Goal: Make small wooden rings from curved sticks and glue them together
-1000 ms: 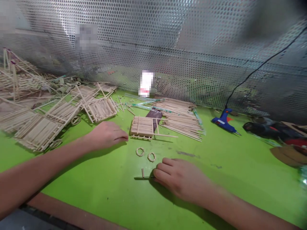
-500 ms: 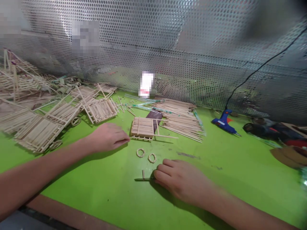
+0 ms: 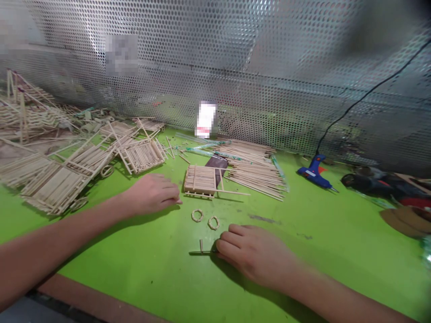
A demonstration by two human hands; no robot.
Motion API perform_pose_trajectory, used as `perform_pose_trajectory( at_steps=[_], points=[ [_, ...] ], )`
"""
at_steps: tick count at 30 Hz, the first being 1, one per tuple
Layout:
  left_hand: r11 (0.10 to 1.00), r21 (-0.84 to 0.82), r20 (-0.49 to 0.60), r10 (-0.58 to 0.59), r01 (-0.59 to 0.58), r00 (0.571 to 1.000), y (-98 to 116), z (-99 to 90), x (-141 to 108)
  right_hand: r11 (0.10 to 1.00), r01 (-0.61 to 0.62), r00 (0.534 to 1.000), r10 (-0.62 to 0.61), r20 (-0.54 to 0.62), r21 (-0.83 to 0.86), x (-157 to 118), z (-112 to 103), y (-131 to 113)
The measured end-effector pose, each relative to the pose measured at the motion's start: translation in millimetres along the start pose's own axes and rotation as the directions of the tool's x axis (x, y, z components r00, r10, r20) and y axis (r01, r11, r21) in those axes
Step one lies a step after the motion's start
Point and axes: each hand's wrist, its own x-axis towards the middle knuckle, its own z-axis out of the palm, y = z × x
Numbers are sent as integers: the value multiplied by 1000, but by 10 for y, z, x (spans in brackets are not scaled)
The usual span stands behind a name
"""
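My right hand (image 3: 249, 251) is closed on a thin dark blade (image 3: 198, 253) lying low over the green table. A short stick piece (image 3: 201, 246) stands out from the blade's far side. Two small wooden rings, one (image 3: 197, 216) to the left of the other (image 3: 213, 223), lie just beyond it. My left hand (image 3: 153, 194) rests on the table with its fingers curled together; what they hold, if anything, is hidden. To the right of that hand sits a small wooden cart body (image 3: 201, 178) with two long shafts.
Several stick-built carts (image 3: 54, 184) crowd the left side. Loose thin sticks (image 3: 256, 175) lie at the back beside a lit phone (image 3: 206, 119). A blue glue gun (image 3: 315, 172) with a black cord lies at right, near dark tools (image 3: 370, 181). A perforated metal screen (image 3: 168, 54) stands behind.
The fingers of my left hand have shifted slightly and curled more over the table. My right hand, the blade and the rings have stayed in place.
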Motion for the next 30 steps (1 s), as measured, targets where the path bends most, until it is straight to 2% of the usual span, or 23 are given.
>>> perform_pose_trajectory(
  at_steps=[8,16,22,26,30],
  points=[
    [993,15,73,-116,115,991,14,18,9,1000,-6,1000,6,4,-9,1,-9,-5],
    [997,-42,95,-68,72,993,19,-17,-9,1000,-6,1000,6,3,-19,-6,5,-5],
    [993,1,185,-117,118,976,31,-6,1,1000,-4,1000,5,5,-25,-1,-4,-4],
    [994,32,165,-104,100,981,31,-32,37,1000,0,1000,0,1,-21,-1,-1,-2],
    [1000,6,79,-20,20,997,35,-44,54,1000,4,1000,-4,1,-22,-1,3,2]
  ],
)
